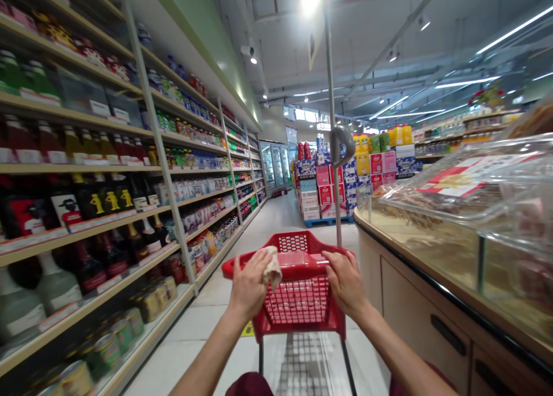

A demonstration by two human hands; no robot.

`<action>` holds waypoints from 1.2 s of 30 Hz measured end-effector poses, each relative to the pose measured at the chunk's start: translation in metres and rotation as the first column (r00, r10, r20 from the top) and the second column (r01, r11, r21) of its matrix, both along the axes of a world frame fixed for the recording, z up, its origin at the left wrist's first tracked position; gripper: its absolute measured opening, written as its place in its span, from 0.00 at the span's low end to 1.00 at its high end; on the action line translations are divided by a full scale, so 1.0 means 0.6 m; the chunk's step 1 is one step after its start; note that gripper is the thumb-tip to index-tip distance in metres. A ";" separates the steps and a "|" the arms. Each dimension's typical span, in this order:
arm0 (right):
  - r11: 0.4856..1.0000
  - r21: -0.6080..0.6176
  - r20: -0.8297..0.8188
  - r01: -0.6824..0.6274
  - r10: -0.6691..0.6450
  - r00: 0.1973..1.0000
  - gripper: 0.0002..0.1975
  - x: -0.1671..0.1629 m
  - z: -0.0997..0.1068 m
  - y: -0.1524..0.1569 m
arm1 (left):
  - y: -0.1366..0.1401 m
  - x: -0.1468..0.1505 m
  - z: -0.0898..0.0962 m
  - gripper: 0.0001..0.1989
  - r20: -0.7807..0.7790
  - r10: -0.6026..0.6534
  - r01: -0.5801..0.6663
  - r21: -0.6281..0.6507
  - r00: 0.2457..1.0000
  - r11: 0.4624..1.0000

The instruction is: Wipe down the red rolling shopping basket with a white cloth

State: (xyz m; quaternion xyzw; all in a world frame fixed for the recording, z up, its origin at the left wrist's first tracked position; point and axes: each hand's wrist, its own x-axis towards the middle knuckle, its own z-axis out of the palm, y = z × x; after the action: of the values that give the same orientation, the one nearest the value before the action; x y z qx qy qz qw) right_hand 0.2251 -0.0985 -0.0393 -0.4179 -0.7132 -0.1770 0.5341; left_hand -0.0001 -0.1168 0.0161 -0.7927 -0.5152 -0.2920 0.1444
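A red plastic shopping cart (pixel 298 304) with a mesh basket stands right in front of me. My left hand (pixel 248 286) is closed at the left part of its handle, with a crumpled cream cloth (pixel 272 270) held against the bar by the thumb side. At the right end of the handle, my right hand (pixel 347 281) rests with its fingers curled over the bar; the fingertips are partly hidden. A grey metal pole (pixel 333 102) with a hook-shaped grey fitting (pixel 342 145) rises behind the cart's right side.
Shelves (pixel 203 171) of bottles and cans line the left side. Close on the right stands a wooden counter (pixel 415 292) with clear-packed food (pixel 466 177). Ahead, stacked drink cartons (pixel 326 188) sit on a blue pallet (pixel 322 221); glass-door fridges (pixel 276 162) stand farther back.
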 end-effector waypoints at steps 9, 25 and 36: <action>1.000 0.029 0.017 0.009 -0.009 1.000 0.15 -0.002 -0.003 0.003 | -0.008 0.100 -0.006 0.23 -0.057 -0.188 0.188 -0.006 0.981 0.982; 1.000 0.016 0.023 -0.003 0.002 1.000 0.15 0.003 -0.002 0.001 | -0.005 0.043 -0.002 0.21 -0.024 -0.081 0.081 0.021 0.996 0.996; 1.000 0.022 0.024 0.008 -0.008 1.000 0.15 0.001 -0.002 0.001 | -0.006 0.125 -0.013 0.32 -0.034 -0.106 0.106 -0.001 0.994 0.994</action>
State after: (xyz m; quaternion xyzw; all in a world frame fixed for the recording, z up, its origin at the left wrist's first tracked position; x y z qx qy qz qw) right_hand 0.2255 -0.0980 -0.0404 -0.4128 -0.7159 -0.1919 0.5294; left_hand 0.0747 -0.1204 0.0082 -0.8238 -0.4697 -0.2859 0.1380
